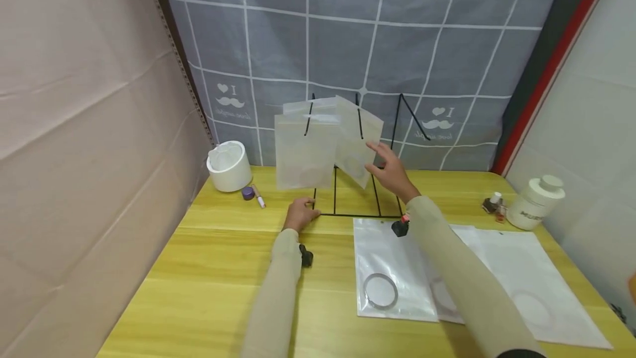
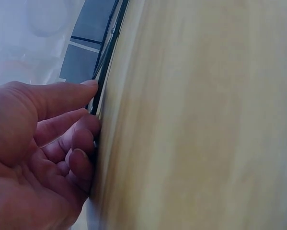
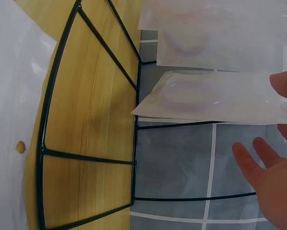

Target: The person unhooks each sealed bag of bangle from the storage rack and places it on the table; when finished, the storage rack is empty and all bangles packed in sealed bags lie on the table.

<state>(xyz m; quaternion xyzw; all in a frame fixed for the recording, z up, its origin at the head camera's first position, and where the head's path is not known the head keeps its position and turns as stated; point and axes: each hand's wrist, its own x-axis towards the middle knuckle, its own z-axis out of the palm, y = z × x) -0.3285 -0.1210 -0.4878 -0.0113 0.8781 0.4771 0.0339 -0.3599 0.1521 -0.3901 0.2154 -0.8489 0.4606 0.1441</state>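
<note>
A black wire display rack [image 1: 358,215] stands on the table, and several translucent white bags hang from its hooks. My left hand [image 1: 300,214] holds the rack's front left corner; the left wrist view shows the thumb on the wire [image 2: 103,72] and the other fingers curled against it. Beside the hanging right bag [image 1: 354,145] is my right hand [image 1: 390,173], fingers spread. In the right wrist view its thumb overlaps the bag's edge; whether they touch I cannot tell. Left of that bag hangs another bag [image 1: 303,153]. The rack's rightmost hook [image 1: 416,117] bears no bag.
Flat white bags [image 1: 375,250] with ring outlines lie front right, under my right forearm. A white round container [image 1: 228,173], a purple jar [image 1: 248,193] and a small tube [image 1: 259,198] stand or lie at left. Small bottles [image 1: 493,201] and a white canister [image 1: 534,203] stand at right.
</note>
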